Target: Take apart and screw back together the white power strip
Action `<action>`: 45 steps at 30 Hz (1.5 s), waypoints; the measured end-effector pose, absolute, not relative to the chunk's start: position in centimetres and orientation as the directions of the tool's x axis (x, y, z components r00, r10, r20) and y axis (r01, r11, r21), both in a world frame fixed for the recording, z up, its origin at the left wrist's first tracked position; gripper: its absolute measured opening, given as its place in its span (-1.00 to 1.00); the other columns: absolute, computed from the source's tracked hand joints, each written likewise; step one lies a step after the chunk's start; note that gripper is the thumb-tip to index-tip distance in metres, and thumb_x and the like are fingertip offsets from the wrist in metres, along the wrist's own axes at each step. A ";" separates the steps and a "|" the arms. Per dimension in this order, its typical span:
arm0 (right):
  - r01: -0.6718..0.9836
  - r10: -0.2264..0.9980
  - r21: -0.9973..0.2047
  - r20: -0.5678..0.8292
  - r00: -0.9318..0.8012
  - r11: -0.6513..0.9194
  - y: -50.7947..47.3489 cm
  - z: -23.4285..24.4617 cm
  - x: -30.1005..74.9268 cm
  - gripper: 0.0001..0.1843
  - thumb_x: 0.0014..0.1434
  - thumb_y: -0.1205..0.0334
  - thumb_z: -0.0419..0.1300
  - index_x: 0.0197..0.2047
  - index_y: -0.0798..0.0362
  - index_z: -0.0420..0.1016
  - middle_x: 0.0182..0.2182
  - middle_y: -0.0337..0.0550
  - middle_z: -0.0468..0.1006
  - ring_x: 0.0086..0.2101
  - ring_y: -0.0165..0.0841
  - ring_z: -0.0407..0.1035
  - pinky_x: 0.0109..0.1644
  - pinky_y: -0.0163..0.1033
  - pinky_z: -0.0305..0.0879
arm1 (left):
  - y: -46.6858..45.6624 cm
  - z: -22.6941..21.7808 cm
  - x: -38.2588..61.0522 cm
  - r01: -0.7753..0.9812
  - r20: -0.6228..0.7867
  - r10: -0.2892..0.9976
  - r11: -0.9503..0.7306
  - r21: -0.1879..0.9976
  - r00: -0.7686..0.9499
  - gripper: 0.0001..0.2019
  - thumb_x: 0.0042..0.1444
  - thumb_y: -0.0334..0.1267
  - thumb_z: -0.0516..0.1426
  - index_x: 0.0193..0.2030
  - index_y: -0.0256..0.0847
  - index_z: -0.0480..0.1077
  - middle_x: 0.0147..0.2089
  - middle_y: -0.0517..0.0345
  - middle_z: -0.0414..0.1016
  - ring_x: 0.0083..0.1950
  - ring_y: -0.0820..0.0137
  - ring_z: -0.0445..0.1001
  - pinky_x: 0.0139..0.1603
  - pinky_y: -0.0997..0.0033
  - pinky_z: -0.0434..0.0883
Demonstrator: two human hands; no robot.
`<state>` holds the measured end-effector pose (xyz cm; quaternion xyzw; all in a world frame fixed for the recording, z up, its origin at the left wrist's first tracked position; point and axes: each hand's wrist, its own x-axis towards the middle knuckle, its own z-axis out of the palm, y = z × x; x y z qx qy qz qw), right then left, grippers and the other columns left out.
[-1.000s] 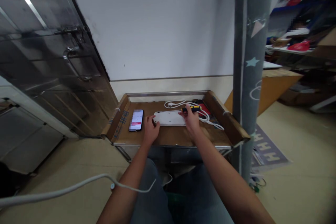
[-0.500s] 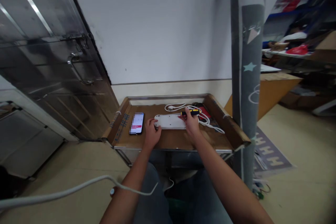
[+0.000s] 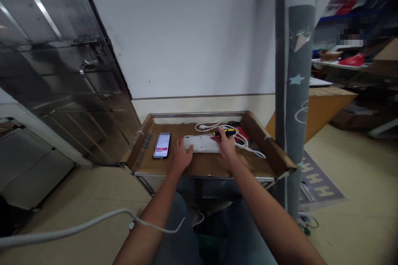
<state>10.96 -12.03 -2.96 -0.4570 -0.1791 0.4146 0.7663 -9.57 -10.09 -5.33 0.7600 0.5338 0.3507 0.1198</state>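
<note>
A long white power strip (image 3: 202, 143) lies flat on the cardboard-lined table, with small dark spots on its upward face. My left hand (image 3: 182, 156) is closed around its left end, thumb along the near edge. In my right hand (image 3: 226, 145) is a screwdriver (image 3: 229, 132) with a black and yellow handle, held level above the strip's right end. My right fingertips rest at that end of the strip; the screwdriver's tip cannot be made out. A white power cord (image 3: 248, 148) lies coiled to the right, its plug (image 3: 202, 127) behind the strip.
A phone (image 3: 162, 145) with a lit screen lies left of my left hand. Raised cardboard edges (image 3: 273, 149) bound the table (image 3: 199, 169). A red item (image 3: 243, 133) sits beneath the cord. A wrapped grey post (image 3: 297, 91) stands at the right, a metal door (image 3: 62, 70) at the left.
My left hand has shifted slightly and now covers more of the power strip's left end, its thumb further right. My right hand and the screwdriver have stayed nearly still.
</note>
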 end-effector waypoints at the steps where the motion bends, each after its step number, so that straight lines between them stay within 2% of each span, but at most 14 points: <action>1: -0.470 0.800 -0.850 -0.103 0.591 0.237 -12.0 -3.0 11.0 -0.55 0.37 0.02 0.26 0.22 0.08 0.46 0.14 0.00 0.54 0.05 -0.22 0.51 0.12 0.03 0.55 | -9.9 -5.2 -9.4 0.740 0.403 0.897 -0.393 0.546 0.179 -0.51 0.32 -0.15 0.17 0.32 -0.34 0.34 0.32 -0.31 0.41 0.37 0.00 0.40 0.43 -0.03 0.33; 7: -0.460 0.803 -0.857 -0.099 0.588 0.231 -11.8 -3.5 11.3 -0.55 0.37 0.02 0.26 0.22 0.08 0.46 0.14 0.00 0.54 0.05 -0.22 0.51 0.11 0.03 0.56 | -9.2 -5.1 -8.8 0.797 0.412 0.895 -0.371 0.477 0.170 -0.50 0.33 -0.10 0.16 0.30 -0.35 0.36 0.24 -0.27 0.46 0.28 0.00 0.43 0.37 -0.01 0.34; 17: -0.368 0.797 -0.901 -0.043 0.603 0.230 -11.7 -2.9 11.1 -0.55 0.38 0.01 0.25 0.21 0.08 0.46 0.11 -0.01 0.55 0.02 -0.24 0.52 0.09 0.01 0.57 | -9.9 -5.0 -8.2 0.847 0.414 0.879 -0.396 0.354 0.238 -0.49 0.43 -0.10 0.02 0.34 -0.43 0.32 0.28 -0.30 0.44 0.29 -0.02 0.39 0.34 -0.01 0.34; 22: -0.216 0.829 -0.952 0.063 0.556 0.217 -11.7 -0.7 10.7 -0.56 0.38 0.01 0.26 0.19 0.09 0.47 0.10 -0.02 0.55 0.01 -0.25 0.52 0.08 0.00 0.57 | -10.1 -4.8 -8.3 0.850 0.410 0.876 -0.404 0.338 0.254 -0.49 0.44 -0.10 -0.01 0.35 -0.44 0.31 0.29 -0.32 0.43 0.29 -0.03 0.39 0.36 -0.02 0.32; 27: 0.032 0.881 -0.980 0.189 0.433 0.195 -11.2 2.3 10.2 -0.57 0.37 0.00 0.26 0.17 0.09 0.48 0.07 -0.03 0.57 -0.01 -0.25 0.53 0.06 -0.02 0.57 | -10.1 -4.8 -8.2 0.847 0.404 0.879 -0.403 0.347 0.253 -0.46 0.44 -0.08 -0.03 0.35 -0.46 0.31 0.27 -0.38 0.43 0.28 -0.05 0.38 0.35 -0.06 0.32; 36: 0.428 0.931 -0.878 0.315 0.181 0.214 -8.1 8.1 7.9 -0.62 0.38 0.00 0.26 0.08 0.11 0.52 -0.03 -0.08 0.60 -0.10 -0.31 0.54 0.00 -0.08 0.58 | -10.0 -5.1 -8.1 0.833 0.397 0.886 -0.397 0.384 0.239 -0.45 0.42 -0.10 -0.01 0.36 -0.51 0.29 0.28 -0.43 0.42 0.31 -0.09 0.37 0.37 -0.09 0.28; 41: 0.513 0.924 -0.814 0.369 0.097 0.271 -6.3 9.6 7.1 -0.64 0.37 0.00 0.27 0.04 0.13 0.53 -0.08 -0.10 0.60 -0.14 -0.34 0.54 -0.04 -0.11 0.57 | -9.9 -5.4 -8.1 0.823 0.396 0.891 -0.389 0.415 0.221 -0.44 0.41 -0.09 0.02 0.37 -0.49 0.27 0.31 -0.42 0.42 0.32 -0.09 0.37 0.38 -0.10 0.29; 45: 0.484 0.883 -0.792 0.463 0.078 0.372 -4.7 9.5 6.6 -0.65 0.36 0.01 0.28 0.01 0.12 0.53 -0.06 -0.10 0.59 -0.10 -0.31 0.52 0.01 -0.08 0.55 | -9.7 -5.5 -8.2 0.818 0.390 0.899 -0.373 0.438 0.201 -0.38 0.40 -0.08 0.03 0.43 -0.54 0.18 0.36 -0.47 0.36 0.38 -0.12 0.34 0.40 -0.12 0.27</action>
